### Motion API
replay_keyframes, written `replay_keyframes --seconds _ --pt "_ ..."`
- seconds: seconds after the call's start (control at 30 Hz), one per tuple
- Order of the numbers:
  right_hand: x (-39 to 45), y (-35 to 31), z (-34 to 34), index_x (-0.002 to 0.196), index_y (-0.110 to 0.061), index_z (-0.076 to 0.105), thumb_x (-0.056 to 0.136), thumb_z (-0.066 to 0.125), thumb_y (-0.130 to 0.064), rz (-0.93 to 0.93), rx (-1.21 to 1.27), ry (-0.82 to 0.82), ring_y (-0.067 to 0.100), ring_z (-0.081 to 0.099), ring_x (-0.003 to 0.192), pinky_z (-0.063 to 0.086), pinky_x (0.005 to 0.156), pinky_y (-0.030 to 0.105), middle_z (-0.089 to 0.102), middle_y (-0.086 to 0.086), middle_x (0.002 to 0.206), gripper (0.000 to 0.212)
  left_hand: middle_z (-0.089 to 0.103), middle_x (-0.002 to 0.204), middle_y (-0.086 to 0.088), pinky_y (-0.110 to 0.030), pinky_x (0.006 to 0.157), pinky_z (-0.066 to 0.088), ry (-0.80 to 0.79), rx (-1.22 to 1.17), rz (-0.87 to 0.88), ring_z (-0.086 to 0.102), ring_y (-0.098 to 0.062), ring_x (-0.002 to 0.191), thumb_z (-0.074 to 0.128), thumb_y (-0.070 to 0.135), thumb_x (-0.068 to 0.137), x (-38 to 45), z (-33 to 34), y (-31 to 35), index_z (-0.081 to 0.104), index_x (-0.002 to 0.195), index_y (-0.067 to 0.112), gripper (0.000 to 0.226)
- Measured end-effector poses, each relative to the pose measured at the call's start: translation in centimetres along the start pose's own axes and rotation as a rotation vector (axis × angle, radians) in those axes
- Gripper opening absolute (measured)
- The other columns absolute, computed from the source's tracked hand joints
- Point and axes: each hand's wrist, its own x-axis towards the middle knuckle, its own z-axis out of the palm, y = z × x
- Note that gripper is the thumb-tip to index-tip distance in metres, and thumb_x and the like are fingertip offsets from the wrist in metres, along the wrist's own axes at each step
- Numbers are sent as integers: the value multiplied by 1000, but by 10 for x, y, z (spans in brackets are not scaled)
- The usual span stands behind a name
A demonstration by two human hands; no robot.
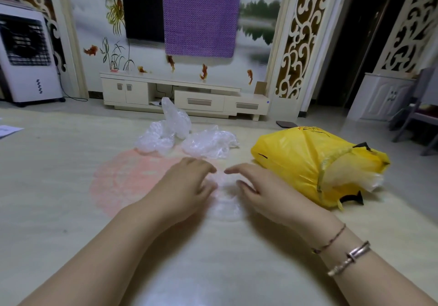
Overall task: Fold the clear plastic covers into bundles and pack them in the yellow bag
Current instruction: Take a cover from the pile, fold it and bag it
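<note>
Both hands, left hand [189,182] and right hand [258,187], lay spread with fingers flat on a clear cover [225,201] between them, likely flattening it for folding. Loose covers [187,135] waited just beyond the fingertips; the yellow bag [308,161] lay right of the right hand.

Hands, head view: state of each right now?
Left hand: open, fingers pressing on the flattened clear cover on the floor.
Right hand: open, fingers resting on the same cover; nothing gripped.

Both hands, left [187,182] and right [258,189], press a clear cover [225,201] beside the yellow bag [296,161].
</note>
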Motion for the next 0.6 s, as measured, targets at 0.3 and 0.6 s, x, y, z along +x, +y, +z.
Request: replay_keyframes --seconds 0.3,0.6 --pt "-4 17 -4 154 -26 -3 89 26 -70 255 -192 -457 3 -9 146 -5 120 40 -9 -13 160 83 -12 158 19 -44 120 -5 -474 177 -157 -12 -11 147 13 88 65 4 10 -19 -5 153 34 105" --pt "-8 14 -9 154 -29 4 83 36 -74 221 -40 -357 1 -8 145 -3 119 28 -4 -16 160 89 2 158 21 -39 121 2 -275 -6 -99 1 -6 147 36 75 81 1 6 -18 13 153 33 86"
